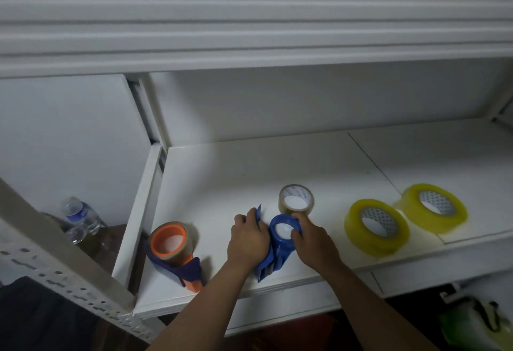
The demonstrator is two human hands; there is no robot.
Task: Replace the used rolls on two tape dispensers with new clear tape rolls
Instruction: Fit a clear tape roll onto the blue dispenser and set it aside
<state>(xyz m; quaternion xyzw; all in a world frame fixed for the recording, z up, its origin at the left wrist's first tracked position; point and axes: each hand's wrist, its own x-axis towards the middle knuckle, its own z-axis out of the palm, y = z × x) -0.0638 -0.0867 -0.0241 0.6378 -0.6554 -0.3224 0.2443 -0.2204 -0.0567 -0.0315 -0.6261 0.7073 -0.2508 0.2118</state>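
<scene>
blue dispenser (pixel 277 250) lies mid-shelf (pixel 222 173), hub bare; our left hand (pixel 247 239) grips its frame, right hand (pixel 311 239) pinches the hub rim. used roll (pixel 295 199) sits just behind. we judge loading comes next: reach right for a yellowish new roll (pixel 376 225). orange dispenser (pixel 173 250) waits, roll still on.

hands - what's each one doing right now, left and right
Left hand: grips the blue tape dispenser by its body.
Right hand: fingers curled round the dispenser's empty blue hub.
</scene>
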